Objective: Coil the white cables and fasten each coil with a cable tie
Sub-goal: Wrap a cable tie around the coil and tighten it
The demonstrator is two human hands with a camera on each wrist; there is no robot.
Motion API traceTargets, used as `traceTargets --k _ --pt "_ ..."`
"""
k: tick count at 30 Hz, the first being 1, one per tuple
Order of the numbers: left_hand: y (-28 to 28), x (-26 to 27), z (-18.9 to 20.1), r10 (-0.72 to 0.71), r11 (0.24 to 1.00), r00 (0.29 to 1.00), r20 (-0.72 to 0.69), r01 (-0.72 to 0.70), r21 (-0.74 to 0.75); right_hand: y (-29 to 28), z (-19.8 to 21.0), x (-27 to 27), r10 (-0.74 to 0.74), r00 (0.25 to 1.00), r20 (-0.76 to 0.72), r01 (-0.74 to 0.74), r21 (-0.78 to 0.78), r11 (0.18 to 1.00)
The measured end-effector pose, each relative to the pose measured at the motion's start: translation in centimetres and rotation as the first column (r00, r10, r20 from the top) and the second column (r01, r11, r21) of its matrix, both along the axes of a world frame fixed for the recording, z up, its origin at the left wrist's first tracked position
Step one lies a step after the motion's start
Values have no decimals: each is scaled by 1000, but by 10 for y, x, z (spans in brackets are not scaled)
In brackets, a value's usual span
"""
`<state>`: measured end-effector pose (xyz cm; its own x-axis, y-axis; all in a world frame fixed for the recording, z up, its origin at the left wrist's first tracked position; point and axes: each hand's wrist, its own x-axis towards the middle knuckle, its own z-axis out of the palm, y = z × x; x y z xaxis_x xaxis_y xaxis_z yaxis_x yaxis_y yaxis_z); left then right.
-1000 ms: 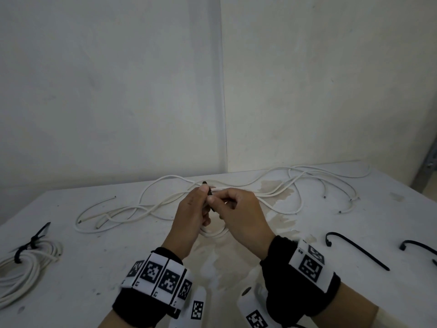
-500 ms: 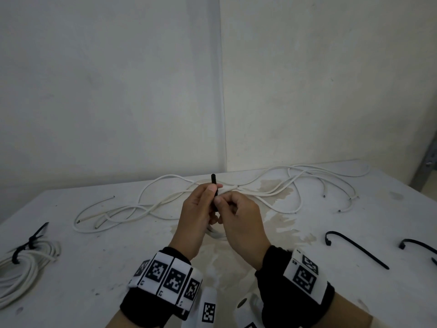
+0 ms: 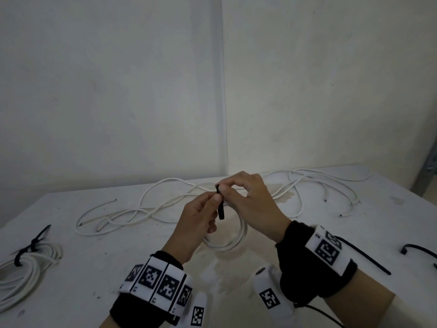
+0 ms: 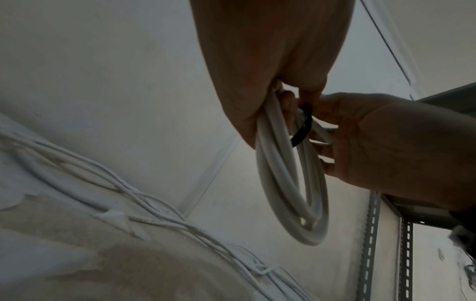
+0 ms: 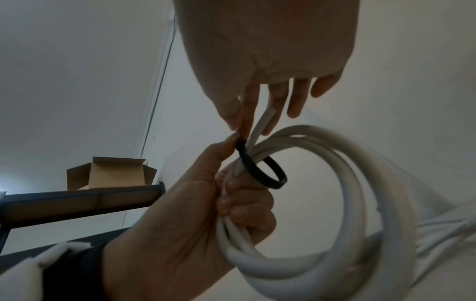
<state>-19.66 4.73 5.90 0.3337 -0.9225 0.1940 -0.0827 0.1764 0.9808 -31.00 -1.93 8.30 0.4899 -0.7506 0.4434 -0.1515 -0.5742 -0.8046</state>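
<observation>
Left hand (image 3: 196,223) grips springy white coil (image 5: 322,203); right hand (image 3: 250,204) pinches flexible black cable tie (image 5: 260,171). Clamp strands beside tie.

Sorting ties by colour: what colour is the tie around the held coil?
Black; the tie shows best in the right wrist view.

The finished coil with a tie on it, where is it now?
In the head view the finished coil lies at the table's left edge, left of both hands, far from the loose cables.
</observation>
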Motion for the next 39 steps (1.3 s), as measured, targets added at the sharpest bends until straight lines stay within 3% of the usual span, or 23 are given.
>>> traceTargets --k 4,7,11,18,24,27,36,39 --pt "1 -3 3 -30 999 999 20 30 12 0 6 -5 155 986 69 -162 119 980" --pt "-1 -6 3 -46 999 999 8 46 25 -4 10 -4 95 992 81 -103 98 990" --pt "-4 -11 1 -58 998 998 -14 58 37 -12 23 -4 32 976 214 -63 139 988" --pt "-2 -11 4 -62 997 998 -10 63 38 -6 7 -5 149 988 51 -155 166 974" --pt "-4 -11 8 -67 997 997 43 65 37 -7 10 -2 -48 998 40 49 -39 998" --pt "-4 -12 6 -61 997 996 69 58 40 -8 15 -2 -75 996 54 79 -63 995" --pt "-8 -11 10 -101 994 989 107 96 55 -16 17 1 -96 989 112 96 0 995" --pt "-8 -8 6 -100 992 992 81 93 87 -16 13 0 -25 987 158 4 134 991"
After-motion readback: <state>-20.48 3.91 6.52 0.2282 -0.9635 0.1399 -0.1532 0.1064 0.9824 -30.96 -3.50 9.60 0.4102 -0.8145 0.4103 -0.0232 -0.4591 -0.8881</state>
